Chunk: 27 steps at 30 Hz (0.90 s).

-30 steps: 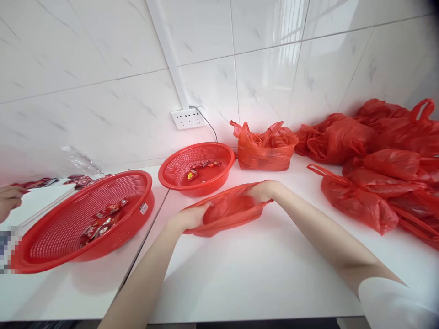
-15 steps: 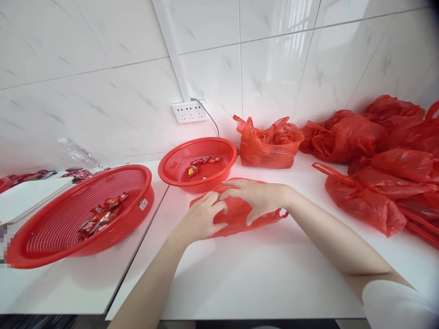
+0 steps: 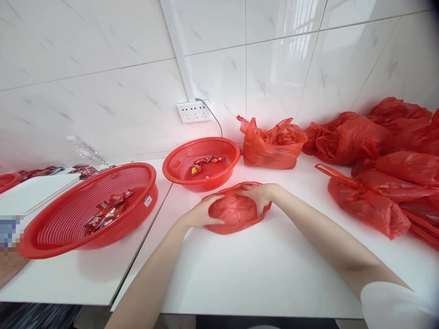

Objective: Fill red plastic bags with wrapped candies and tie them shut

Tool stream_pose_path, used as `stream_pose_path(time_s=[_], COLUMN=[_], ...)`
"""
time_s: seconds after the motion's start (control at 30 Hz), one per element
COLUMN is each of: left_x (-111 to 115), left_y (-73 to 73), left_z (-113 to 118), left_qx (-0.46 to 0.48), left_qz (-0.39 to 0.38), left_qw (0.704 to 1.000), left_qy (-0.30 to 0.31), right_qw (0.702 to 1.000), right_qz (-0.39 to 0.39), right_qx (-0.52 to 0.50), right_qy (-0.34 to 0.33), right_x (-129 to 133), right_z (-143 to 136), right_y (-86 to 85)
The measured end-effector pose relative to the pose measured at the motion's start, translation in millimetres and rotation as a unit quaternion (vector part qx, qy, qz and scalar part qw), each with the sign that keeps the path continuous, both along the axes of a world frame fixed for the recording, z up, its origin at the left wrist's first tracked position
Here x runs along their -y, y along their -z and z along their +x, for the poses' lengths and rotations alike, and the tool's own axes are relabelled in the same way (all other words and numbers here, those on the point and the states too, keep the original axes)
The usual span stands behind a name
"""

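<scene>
A red plastic bag (image 3: 235, 211) rests on the white table in front of me, its mouth spread wide and its crinkled inside showing. At its left side, my left hand (image 3: 201, 213) reaches into the mouth with thumb and fingers apart, pressing on the plastic. My right hand (image 3: 259, 195) is inside the right side of the mouth, its fingers spread against the bag's wall. Some fingertips are partly hidden by the plastic. Just behind the bag stands a round red basket (image 3: 202, 185) with several small wrapped packets (image 3: 209, 162) in it.
On the left, a large red basket (image 3: 151, 183) holds more packets (image 3: 109, 212), with a clear plastic bottle (image 3: 85, 151) behind it. A filled red bag (image 3: 272, 148) stands by the wall; several more bags (image 3: 372, 201) pile up at right. Another person's arm (image 3: 12, 262) shows at far left.
My hands have moved apart, and the flat bag is now opened into a round mouth with both hands inside. Another person's arm has appeared at the left edge. The view has shifted slightly.
</scene>
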<state>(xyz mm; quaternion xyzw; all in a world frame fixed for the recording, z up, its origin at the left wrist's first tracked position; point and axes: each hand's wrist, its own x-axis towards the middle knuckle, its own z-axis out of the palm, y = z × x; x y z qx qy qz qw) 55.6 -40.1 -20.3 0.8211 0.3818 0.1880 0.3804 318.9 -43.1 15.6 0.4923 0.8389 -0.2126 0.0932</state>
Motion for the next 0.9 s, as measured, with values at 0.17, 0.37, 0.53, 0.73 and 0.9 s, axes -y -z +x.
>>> stream_pose_path(time_s=[0.17, 0.37, 0.53, 0.73, 0.9], left_x=[-8.7, -19.6, -6.7, 16.0, 20.9], left_y=[-26.8, -47.3, -30.0, -18.7, -14.1], left_z=[5.6, 8.4, 17.8, 29.2, 32.3], left_qx=[0.266, 0.425, 0.484, 0.495, 0.485], left_qz=[-0.309, -0.460, -0.375, -0.331, -0.313], left_qw=[0.879, 0.732, 0.723, 0.755, 0.777], left_qy=[-0.248, -0.268, -0.321, -0.274, -0.250], right_qw=[0.999, 0.998, 0.975, 0.927, 0.917], right_qz=[-0.047, 0.026, 0.063, 0.209, 0.324], right_qx=[0.006, -0.058, -0.214, -0.307, -0.230], right_qy=[-0.026, 0.007, -0.015, -0.062, -0.035], right_x=[11.0, 30.9, 46.1, 38.0, 25.6], right_z=[9.4, 17.6, 16.6, -0.1, -19.0], right_y=[-24.1, -54.0, -71.8, -60.6, -35.2])
